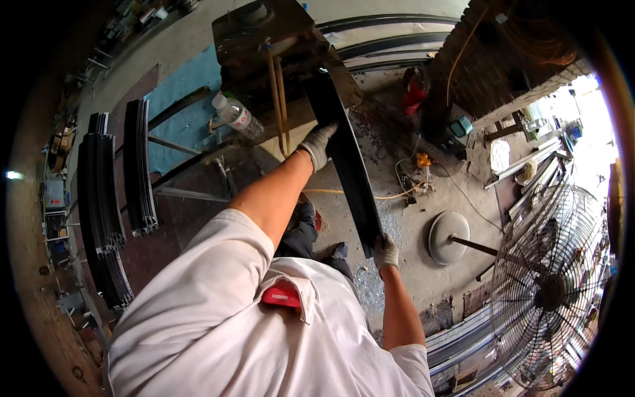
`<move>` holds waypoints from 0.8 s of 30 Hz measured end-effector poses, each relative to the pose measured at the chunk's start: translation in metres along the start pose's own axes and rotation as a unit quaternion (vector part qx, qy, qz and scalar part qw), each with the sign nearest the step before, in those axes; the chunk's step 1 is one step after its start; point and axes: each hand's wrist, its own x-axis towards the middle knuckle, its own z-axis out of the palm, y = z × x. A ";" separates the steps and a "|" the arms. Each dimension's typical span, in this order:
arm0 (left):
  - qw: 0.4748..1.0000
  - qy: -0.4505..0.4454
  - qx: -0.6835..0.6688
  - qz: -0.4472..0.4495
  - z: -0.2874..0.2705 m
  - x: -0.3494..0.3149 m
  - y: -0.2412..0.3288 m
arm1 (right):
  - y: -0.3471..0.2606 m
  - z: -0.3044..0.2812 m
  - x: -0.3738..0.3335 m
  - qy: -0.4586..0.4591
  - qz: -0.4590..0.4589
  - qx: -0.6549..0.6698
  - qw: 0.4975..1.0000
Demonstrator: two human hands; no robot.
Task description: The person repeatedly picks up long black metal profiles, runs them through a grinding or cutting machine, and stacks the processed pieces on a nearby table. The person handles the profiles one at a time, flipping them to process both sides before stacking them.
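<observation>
A long black metal channel point(352, 175) runs at a slant in front of me. Its far end lies at a dark, grimy machine point(264, 49). My left hand point(317, 145), in a grey work glove, grips the channel's left edge around mid-length, thumb and fingers partly hidden. Closed on its near end is my right hand point(386, 253), also gloved. Just left of the channel, a bent brass-coloured rod point(278, 99) hangs from the machine. A clear plastic bottle point(239, 118) with a white cap stands beside it.
Stacks of curved black strips point(99, 185) rest on a metal rack at the left. A large wire-caged fan point(552, 291) with a round base point(450, 238) stands at the right. A cable point(370, 195) crosses the floor, which is strewn with shavings. Long metal profiles point(463, 344) lie lower right.
</observation>
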 end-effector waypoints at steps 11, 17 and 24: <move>0.987 -0.126 0.060 0.077 0.032 -0.128 -0.124 | 0.151 -0.054 -0.092 0.031 -0.018 0.120 0.992; 0.978 -0.136 0.101 0.120 0.034 -0.197 -0.133 | 0.160 -0.086 -0.123 0.019 -0.037 0.076 0.996; 0.981 -0.108 -0.018 0.162 0.007 -0.255 -0.103 | 0.088 -0.101 -0.125 0.023 -0.148 0.093 0.984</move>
